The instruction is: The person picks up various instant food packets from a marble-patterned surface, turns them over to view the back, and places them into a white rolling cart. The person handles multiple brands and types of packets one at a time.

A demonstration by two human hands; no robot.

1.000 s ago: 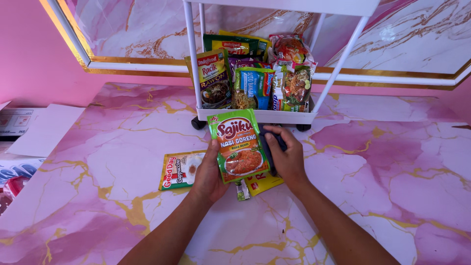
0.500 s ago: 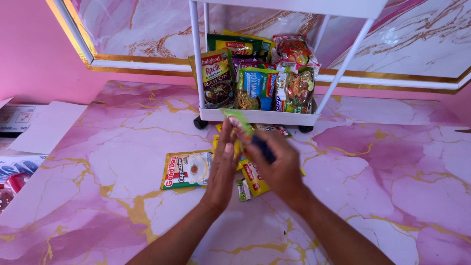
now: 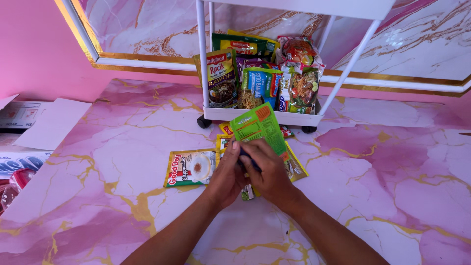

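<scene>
Two hands meet low over the pink marble floor (image 3: 122, 196): the left hand (image 3: 226, 175) and right hand (image 3: 267, 172) both pinch a green packet (image 3: 257, 128), tilted back-side up. Just left lies a coffee sachet (image 3: 191, 168); yellow packets (image 3: 294, 167) sit underneath. Beyond, the white cart (image 3: 260, 115) holds upright snack packs. Earlier the packet showed its front.

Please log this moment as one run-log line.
left hand + right hand: both hold green packet, back side up | sachet beside on floor | white cart behind
</scene>
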